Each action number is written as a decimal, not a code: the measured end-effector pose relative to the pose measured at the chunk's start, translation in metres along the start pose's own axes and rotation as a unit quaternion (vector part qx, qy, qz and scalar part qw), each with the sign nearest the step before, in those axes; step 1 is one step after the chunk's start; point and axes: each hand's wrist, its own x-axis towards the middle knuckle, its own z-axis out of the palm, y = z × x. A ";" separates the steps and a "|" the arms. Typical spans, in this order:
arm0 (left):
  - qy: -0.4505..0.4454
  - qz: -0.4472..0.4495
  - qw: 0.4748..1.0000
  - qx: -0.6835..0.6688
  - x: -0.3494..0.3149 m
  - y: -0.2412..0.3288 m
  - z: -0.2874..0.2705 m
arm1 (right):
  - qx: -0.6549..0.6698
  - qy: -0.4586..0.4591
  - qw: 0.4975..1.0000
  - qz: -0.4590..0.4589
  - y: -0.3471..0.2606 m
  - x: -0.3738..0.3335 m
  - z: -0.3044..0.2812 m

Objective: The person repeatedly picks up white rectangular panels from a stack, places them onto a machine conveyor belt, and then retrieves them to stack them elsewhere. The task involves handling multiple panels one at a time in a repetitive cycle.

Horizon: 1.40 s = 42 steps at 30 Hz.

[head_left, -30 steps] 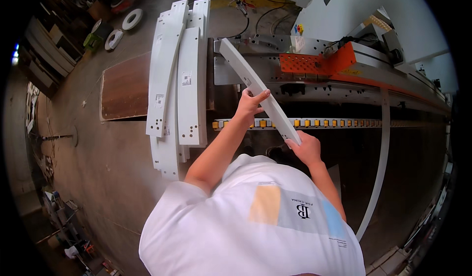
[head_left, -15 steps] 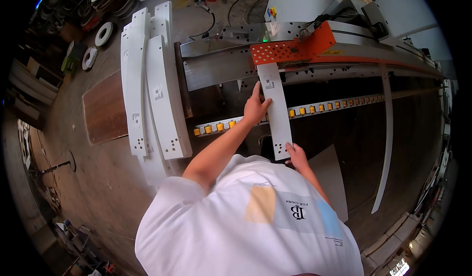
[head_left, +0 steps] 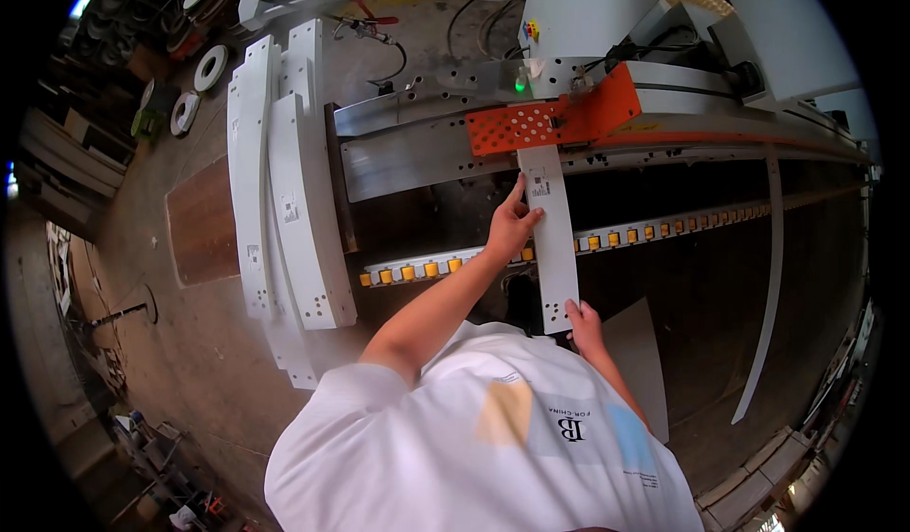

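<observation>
A long white flat panel [head_left: 557, 257] with a printed label and small holes at its near end lies across the roller rail. Its far end meets the orange perforated plate [head_left: 517, 127] of the machine, where part of it is hidden. My left hand [head_left: 512, 227] holds the panel's left edge, index finger stretched along it and thumb toward its face. At the near right corner my right hand [head_left: 584, 325] grips the panel, thumb on top; its other fingers are mostly hidden underneath.
Several white panels [head_left: 305, 219] lie stacked at the left. A rail with yellow rollers [head_left: 431, 269] runs across in front of me. Beyond it extends a grey metal machine bed [head_left: 403, 159]. A narrow white strip [head_left: 770, 295] hangs down at the right.
The panel has shifted right relative to the orange plate and the rollers, with both hands still on it. The whole view has also moved slightly.
</observation>
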 end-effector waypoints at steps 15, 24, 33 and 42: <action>-0.027 0.015 0.999 -0.032 0.048 -0.004 0.122 | 0.009 0.046 0.999 0.002 -0.004 0.032 -0.123; -0.099 0.118 0.986 0.061 0.018 0.090 0.005 | 0.211 0.226 0.950 0.036 0.035 0.047 -0.166; 0.440 0.227 0.608 0.621 -0.097 0.141 -0.354 | 0.211 0.133 0.965 0.085 0.085 0.010 -0.106; 0.470 0.010 0.691 0.549 -0.146 0.133 -0.421 | -0.006 -0.003 0.998 0.060 0.057 0.015 -0.033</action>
